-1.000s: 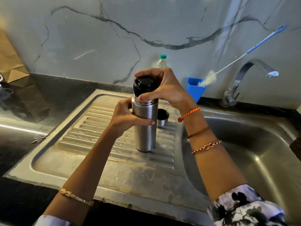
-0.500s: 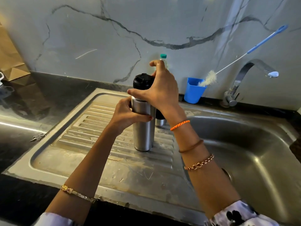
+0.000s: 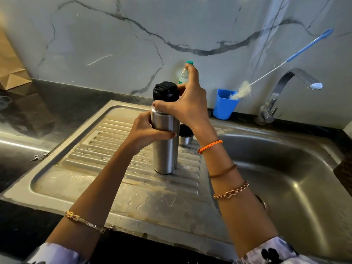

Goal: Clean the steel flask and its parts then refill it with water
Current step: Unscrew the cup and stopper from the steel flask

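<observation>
The steel flask [image 3: 164,151] stands upright on the ribbed drainboard [image 3: 118,149] of the sink. My left hand [image 3: 147,131] grips its upper body from the left. A black stopper [image 3: 164,90] sits in the flask's mouth. My right hand [image 3: 187,105] holds the stopper from the right, thumb at its base and index finger raised. The small steel cup lid [image 3: 185,135] stands on the drainboard just behind the flask, partly hidden by my right wrist.
A blue cup [image 3: 224,105] holding a long bottle brush [image 3: 242,90] stands at the back by the tap [image 3: 289,82]. A plastic water bottle [image 3: 183,74] is behind my right hand. The sink basin [image 3: 285,168] lies to the right; a brown paper bag [image 3: 11,71] at far left.
My right hand has turned round the black stopper, from covering its top to holding its side with the index finger lifted. The flask and my left hand have stayed in place.
</observation>
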